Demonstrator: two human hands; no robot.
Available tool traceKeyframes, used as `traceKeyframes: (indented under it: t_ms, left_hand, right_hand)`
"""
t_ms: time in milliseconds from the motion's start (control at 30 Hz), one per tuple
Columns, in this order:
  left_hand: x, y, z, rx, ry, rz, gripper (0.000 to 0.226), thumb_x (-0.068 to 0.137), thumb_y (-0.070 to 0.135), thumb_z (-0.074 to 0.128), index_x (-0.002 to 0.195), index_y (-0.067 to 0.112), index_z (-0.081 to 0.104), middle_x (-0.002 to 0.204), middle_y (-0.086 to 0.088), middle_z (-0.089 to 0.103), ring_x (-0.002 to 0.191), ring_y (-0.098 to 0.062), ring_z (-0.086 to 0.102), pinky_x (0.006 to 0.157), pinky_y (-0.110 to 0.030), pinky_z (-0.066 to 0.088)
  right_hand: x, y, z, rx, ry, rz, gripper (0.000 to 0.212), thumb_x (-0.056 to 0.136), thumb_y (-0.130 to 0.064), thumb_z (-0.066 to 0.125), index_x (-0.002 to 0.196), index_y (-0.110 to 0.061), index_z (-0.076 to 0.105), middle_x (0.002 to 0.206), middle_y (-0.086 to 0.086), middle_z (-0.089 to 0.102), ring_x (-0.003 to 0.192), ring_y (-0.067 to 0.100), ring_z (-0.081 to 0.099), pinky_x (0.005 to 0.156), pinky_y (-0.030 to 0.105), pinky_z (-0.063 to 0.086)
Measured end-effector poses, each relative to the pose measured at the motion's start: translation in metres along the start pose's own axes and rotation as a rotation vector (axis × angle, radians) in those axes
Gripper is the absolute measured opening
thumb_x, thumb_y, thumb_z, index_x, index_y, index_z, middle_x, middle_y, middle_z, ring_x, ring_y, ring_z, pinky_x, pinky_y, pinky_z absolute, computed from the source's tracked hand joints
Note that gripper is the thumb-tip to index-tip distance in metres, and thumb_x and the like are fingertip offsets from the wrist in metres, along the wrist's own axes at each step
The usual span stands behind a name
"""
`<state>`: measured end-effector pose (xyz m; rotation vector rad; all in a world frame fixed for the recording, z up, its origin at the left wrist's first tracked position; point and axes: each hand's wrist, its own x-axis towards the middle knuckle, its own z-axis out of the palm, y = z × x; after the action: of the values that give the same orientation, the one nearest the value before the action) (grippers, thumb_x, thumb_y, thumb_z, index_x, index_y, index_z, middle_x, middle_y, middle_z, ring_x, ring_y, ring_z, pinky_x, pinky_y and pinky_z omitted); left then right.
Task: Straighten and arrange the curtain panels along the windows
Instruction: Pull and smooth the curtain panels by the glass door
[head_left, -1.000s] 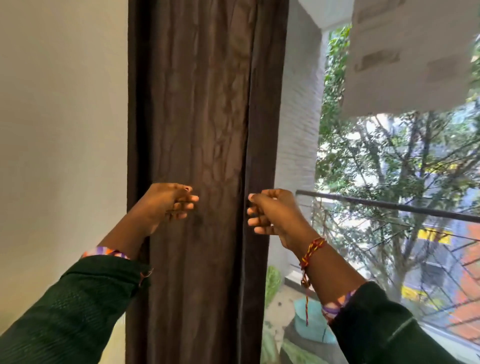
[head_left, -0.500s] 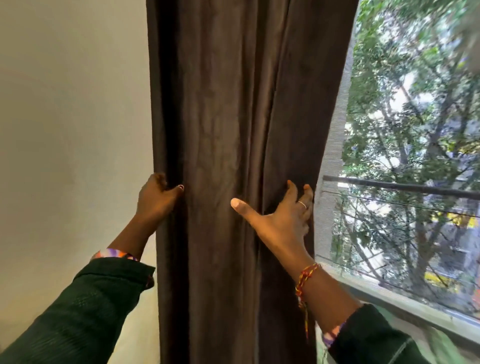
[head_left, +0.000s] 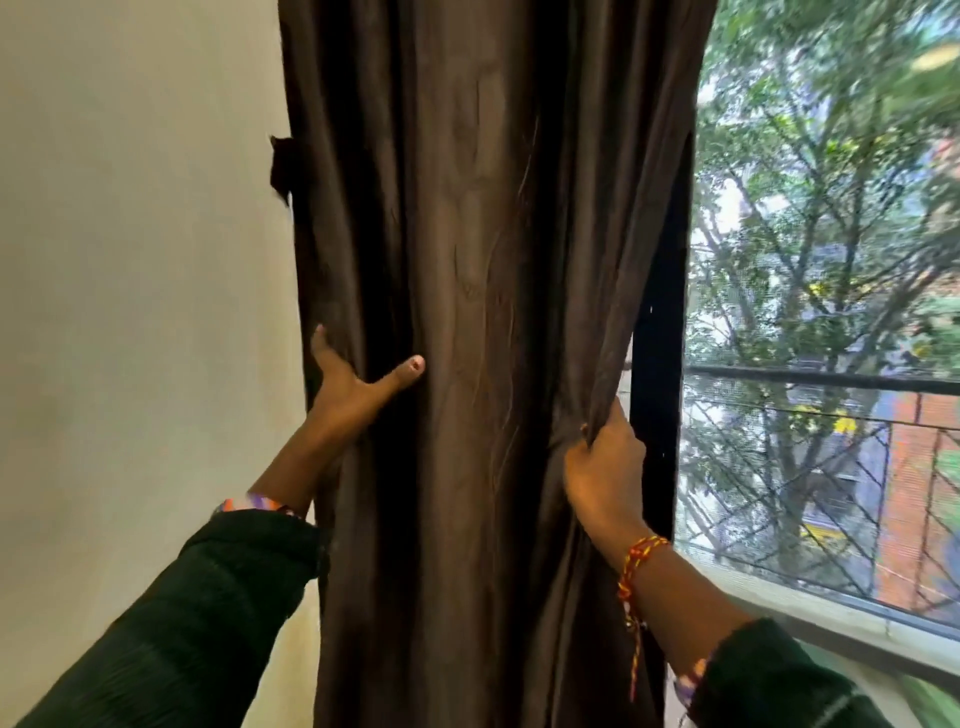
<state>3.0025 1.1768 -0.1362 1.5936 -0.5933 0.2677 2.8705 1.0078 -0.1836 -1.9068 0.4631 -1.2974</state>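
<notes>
Fingers (head_left: 608, 421) of the right hand (head_left: 605, 478) curled round a bunched fold at the right edge of the dark brown, matt, vertically creased fabric curtain panel (head_left: 478, 312), the cloth gathered into a narrow ridge that rises from the fist; back of the hand toward the camera, wrist bent slightly inward; a red-and-yellow braided thread bracelet (head_left: 636, 566) circles the wrist, one loose strand hanging below it; forearm rising from the lower right out of a dark green ribbed knit sleeve (head_left: 779, 680). Left hand (head_left: 348, 389) spread open against the panel's left portion: thumb (head_left: 405, 371) stretched rightward and lying flat on the cloth, its nail pale; one finger points upward along the left edge; the remaining fingers are hidden in a deep fold, so whether they grasp the cloth cannot be told; a multicoloured woven band (head_left: 254, 504) sits at this wrist above a matching dark green sleeve (head_left: 197, 623). The curtain panel hangs in soft, irregular vertical pleats between the two hands, filling the middle of the view from top to bottom; its left edge lies against a plain cream painted wall (head_left: 135, 312); its right edge stands beside a black window frame upright (head_left: 657, 364). Through the glass pane (head_left: 810, 467): blurred green tree foliage (head_left: 831, 208), a dark horizontal railing bar (head_left: 821, 376), and diagonal wire mesh below it; a pale grey window sill (head_left: 831, 618) runs along the lower right.
</notes>
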Motion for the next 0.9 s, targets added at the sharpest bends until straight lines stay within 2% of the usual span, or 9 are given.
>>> traceKeyframes:
  t_ms: [67, 167, 267, 333, 433, 567, 733, 833, 900]
  left_hand:
    - [-0.004, -0.001, 0.021, -0.021, 0.042, 0.044, 0.1, 0.076, 0.037, 0.069, 0.146, 0.018, 0.0, 0.151, -0.01, 0.022, 0.135, -0.023, 0.032, 0.111, -0.033, 0.028]
    - [-0.009, -0.001, 0.059, -0.044, 0.031, 0.021, 0.061, 0.091, 0.035, 0.053, 0.139, 0.006, 0.03, 0.141, -0.014, 0.042, 0.127, -0.026, 0.043, 0.106, -0.029, 0.032]
    - [-0.026, 0.006, 0.095, -0.142, 0.088, -0.013, 0.046, 0.097, 0.03, 0.041, 0.129, -0.002, 0.047, 0.13, -0.018, 0.051, 0.123, -0.029, 0.047, 0.1, -0.027, 0.035]
    - [-0.042, 0.014, 0.113, -0.179, 0.156, 0.047, 0.037, 0.098, 0.025, 0.04, 0.117, -0.002, 0.056, 0.119, -0.019, 0.059, 0.111, -0.027, 0.053, 0.084, -0.023, 0.038]
    - [-0.065, 0.032, 0.131, -0.213, 0.189, 0.093, 0.032, 0.098, 0.023, 0.039, 0.107, 0.001, 0.06, 0.107, -0.015, 0.063, 0.1, -0.023, 0.056, 0.075, -0.02, 0.035]
    - [-0.095, 0.06, 0.145, -0.22, 0.181, 0.152, 0.032, 0.099, 0.023, 0.038, 0.105, 0.0, 0.059, 0.099, -0.01, 0.06, 0.091, -0.019, 0.052, 0.073, -0.02, 0.034]
    - [-0.138, 0.107, 0.164, -0.242, 0.132, 0.185, 0.038, 0.098, 0.026, 0.036, 0.117, 0.0, 0.056, 0.115, -0.017, 0.061, 0.106, -0.03, 0.056, 0.096, -0.037, 0.043]
    - [-0.183, 0.149, 0.183, -0.268, 0.089, 0.213, 0.035, 0.099, 0.023, 0.037, 0.115, -0.001, 0.056, 0.104, -0.011, 0.06, 0.097, -0.023, 0.055, 0.081, -0.02, 0.037]
    - [-0.217, 0.173, 0.199, -0.284, 0.071, 0.218, 0.033, 0.098, 0.021, 0.038, 0.113, -0.003, 0.057, 0.099, -0.011, 0.06, 0.094, -0.022, 0.055, 0.072, -0.018, 0.033]
  right_hand:
    - [0.0, 0.001, 0.001, 0.006, 0.009, -0.021, 0.039, 0.09, -0.001, 0.047, 0.129, -0.006, 0.05, 0.104, 0.023, 0.065, 0.096, 0.041, 0.06, 0.077, 0.034, 0.046]
    - [0.001, 0.007, -0.001, -0.019, 0.04, -0.022, 0.03, 0.09, 0.001, 0.046, 0.118, -0.001, 0.054, 0.1, 0.025, 0.065, 0.094, 0.042, 0.059, 0.058, 0.02, 0.028]
    - [-0.001, 0.016, -0.013, -0.058, 0.079, -0.026, 0.031, 0.088, 0.003, 0.046, 0.118, -0.002, 0.053, 0.095, 0.023, 0.066, 0.089, 0.04, 0.061, 0.057, 0.021, 0.027]
    - [-0.005, 0.021, -0.025, -0.077, 0.115, -0.036, 0.033, 0.085, 0.006, 0.047, 0.116, -0.002, 0.054, 0.092, 0.024, 0.067, 0.087, 0.041, 0.061, 0.058, 0.024, 0.027]
    - [-0.016, 0.026, -0.051, -0.099, 0.138, -0.036, 0.032, 0.084, 0.007, 0.048, 0.113, -0.002, 0.055, 0.089, 0.025, 0.066, 0.082, 0.042, 0.061, 0.055, 0.024, 0.024]
    - [-0.032, 0.027, -0.096, -0.155, 0.108, -0.049, 0.034, 0.08, 0.012, 0.042, 0.108, -0.001, 0.056, 0.084, 0.022, 0.065, 0.077, 0.038, 0.061, 0.058, 0.028, 0.034]
    - [-0.044, 0.021, -0.175, -0.245, 0.107, -0.079, 0.04, 0.078, 0.009, 0.04, 0.111, -0.007, 0.055, 0.087, 0.021, 0.065, 0.079, 0.039, 0.062, 0.064, 0.039, 0.047]
    - [-0.052, 0.009, -0.236, -0.289, 0.15, -0.091, 0.04, 0.078, 0.009, 0.04, 0.111, -0.007, 0.056, 0.091, 0.022, 0.066, 0.085, 0.039, 0.061, 0.065, 0.036, 0.042]
    - [-0.059, 0.001, -0.272, -0.313, 0.176, -0.107, 0.038, 0.08, 0.009, 0.04, 0.11, -0.006, 0.056, 0.094, 0.023, 0.066, 0.088, 0.039, 0.061, 0.065, 0.036, 0.041]
